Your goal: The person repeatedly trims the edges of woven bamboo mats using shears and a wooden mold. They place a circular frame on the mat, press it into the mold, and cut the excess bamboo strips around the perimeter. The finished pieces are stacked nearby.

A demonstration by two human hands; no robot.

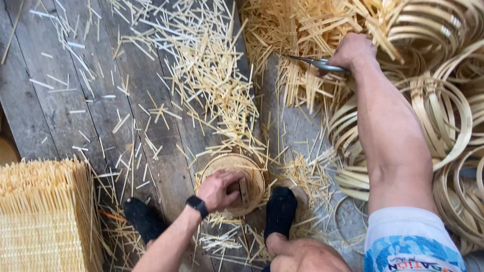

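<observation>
**Left hand on a round woven piece, right hand far out with shears**

Nearest, the left hand (218,189), with a dark watch (197,205) at the wrist, lies curled on a round woven disc (254,174) on the plank floor (45,111). Its grip is closed around a small wooden block (243,190) that stands on the disc, just right of the fingers. The disc lies flat between two feet in black socks (280,211), its face turned up. At near left stands a woven basket panel (43,216) with upright splints. Loose bamboo slivers (212,85) are scattered across the floor. Far right, the right hand (351,50) is closed on metal shears (318,63), whose long axis runs sideways, tips pointing left into a bundle of strips (292,35). Coiled bamboo hoops (443,116) are heaped at right.
</observation>
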